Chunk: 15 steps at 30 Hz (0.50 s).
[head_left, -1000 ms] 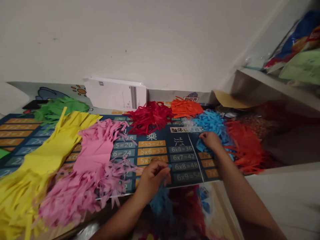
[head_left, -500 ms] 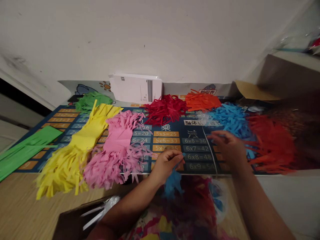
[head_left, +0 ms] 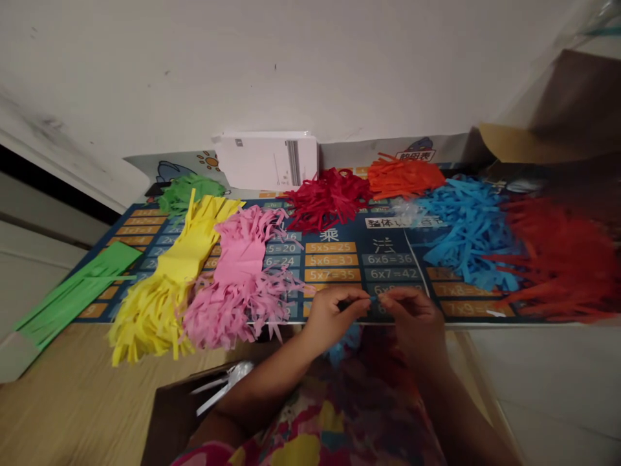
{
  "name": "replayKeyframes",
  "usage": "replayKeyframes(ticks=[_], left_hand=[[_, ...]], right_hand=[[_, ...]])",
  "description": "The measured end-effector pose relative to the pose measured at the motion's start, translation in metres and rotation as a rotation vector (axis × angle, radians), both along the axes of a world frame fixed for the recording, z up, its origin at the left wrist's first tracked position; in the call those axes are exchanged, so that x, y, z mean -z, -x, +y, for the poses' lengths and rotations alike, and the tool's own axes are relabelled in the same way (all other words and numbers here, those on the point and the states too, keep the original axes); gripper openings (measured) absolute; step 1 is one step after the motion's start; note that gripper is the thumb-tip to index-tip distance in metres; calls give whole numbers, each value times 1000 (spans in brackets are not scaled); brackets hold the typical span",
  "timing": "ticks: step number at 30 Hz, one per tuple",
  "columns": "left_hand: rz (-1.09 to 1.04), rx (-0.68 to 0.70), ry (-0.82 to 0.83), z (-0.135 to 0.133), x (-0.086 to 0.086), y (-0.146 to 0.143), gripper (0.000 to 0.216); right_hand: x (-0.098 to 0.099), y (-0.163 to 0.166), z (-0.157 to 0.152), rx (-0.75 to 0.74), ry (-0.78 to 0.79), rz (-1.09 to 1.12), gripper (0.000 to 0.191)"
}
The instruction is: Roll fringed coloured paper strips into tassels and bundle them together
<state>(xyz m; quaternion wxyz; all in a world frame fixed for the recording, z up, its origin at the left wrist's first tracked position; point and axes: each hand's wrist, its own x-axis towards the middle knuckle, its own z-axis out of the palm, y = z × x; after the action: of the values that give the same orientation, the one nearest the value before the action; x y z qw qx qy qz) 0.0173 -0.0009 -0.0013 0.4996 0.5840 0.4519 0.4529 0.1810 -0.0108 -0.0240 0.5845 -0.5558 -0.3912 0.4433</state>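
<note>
Low in front of me, at the table's front edge, my left hand (head_left: pixel 334 317) pinches a blue paper tassel (head_left: pixel 345 343). Its fringe hangs below the fingers, partly hidden by the hand. My right hand (head_left: pixel 414 320) is closed in a pinch right beside the left fingertips, with a small bit of blue showing between the two. To the left lie a pink fringed paper strip (head_left: pixel 239 262) and a yellow one (head_left: pixel 179 259). Right of my hands are a heap of blue fringed paper (head_left: pixel 468 226) and a red fringed bundle (head_left: pixel 557 259).
Crimson (head_left: pixel 332 197), orange (head_left: pixel 405 177) and green fringe (head_left: pixel 189 194) lie along the back, near a white box (head_left: pixel 266 162) against the wall. Green slit paper (head_left: pixel 82 291) overhangs the left edge. A multiplication chart (head_left: pixel 332 275) covers the table. An open dark box (head_left: pixel 169 414) sits below.
My right hand has come down and left from over the chart to meet my left fingertips. The left hand still holds the blue tassel. The view has shifted slightly.
</note>
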Motion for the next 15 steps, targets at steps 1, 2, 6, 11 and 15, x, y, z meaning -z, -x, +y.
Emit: replayKeyframes(ticks=[1,2,6,11,15], left_hand=[[18,5,-8,0,-1,0,19],[34,14,-13,1,-3,1,19],[100,38,-66,4,-7,4,17],[217,105,-127,8,-8,7,14],[238,128,-120,11,-5,7,15]], right_hand=[[0,0,0,-3,-1,-15,22],[1,-1,-1,-12,-3,-32,22],[3,-4,-4,-64,-46,-117,18],[3,-7,-5,-87,-75,-199,12],[4,-9,-2,-133,-52,-189,12]])
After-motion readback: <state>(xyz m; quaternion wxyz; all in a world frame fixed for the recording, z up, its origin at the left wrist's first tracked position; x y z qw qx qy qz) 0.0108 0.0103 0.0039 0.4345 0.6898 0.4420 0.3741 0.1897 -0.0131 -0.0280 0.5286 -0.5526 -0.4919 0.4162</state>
